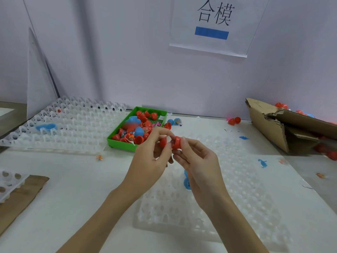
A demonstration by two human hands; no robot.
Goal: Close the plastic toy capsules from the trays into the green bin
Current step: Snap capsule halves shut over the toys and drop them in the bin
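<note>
My left hand [152,157] pinches a red capsule half [163,141] and my right hand [197,161] pinches the other red half [176,142]. The two halves face each other with a small gap, held above a clear plastic tray [228,179] in front of me. The green bin [118,141] stands just behind my left hand and holds several red and blue capsules. A blue capsule [187,181] sits in the near tray, partly hidden behind my right hand.
A stack of clear trays [73,125] lies at the left with a blue piece [46,127] on it. A torn cardboard box [284,125] with red capsules stands at the right. Loose capsules [234,121] and small blue toys [262,163] lie on the white table.
</note>
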